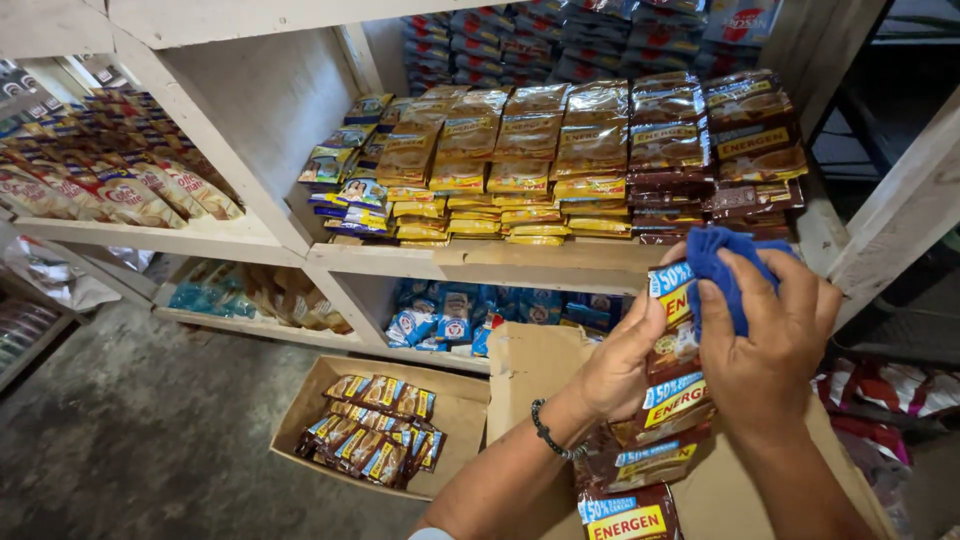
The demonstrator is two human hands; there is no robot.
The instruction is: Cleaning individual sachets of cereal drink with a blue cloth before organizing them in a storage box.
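Brown sachets hang in a strip point(655, 400) from the left hand point(620, 365), whose grip is clenched on the strip's upper part, thumb across the front near the top packet. Against that packet's upper right corner, the right hand point(770, 340) presses a blue cloth point(720, 265), bunched tight in its grip, so the cloth touches the strip just beside the left thumb. Wiping this well seems to call for keeping the strip taut and flat from the left grip while the cloth moves along the packet face, not across the perforated joins, and shifting the hold downward packet by packet. Below both grips the strip trails onto an open cardboard box point(530, 370). Left of the left grip, lower down, a second box point(460, 410) holds more sachet strips point(375, 430). Beyond the hands, a wooden shelf point(480, 262) carries stacked gold and brown sachet packs point(560, 160), with blue packets point(450, 320) on the shelf beneath.
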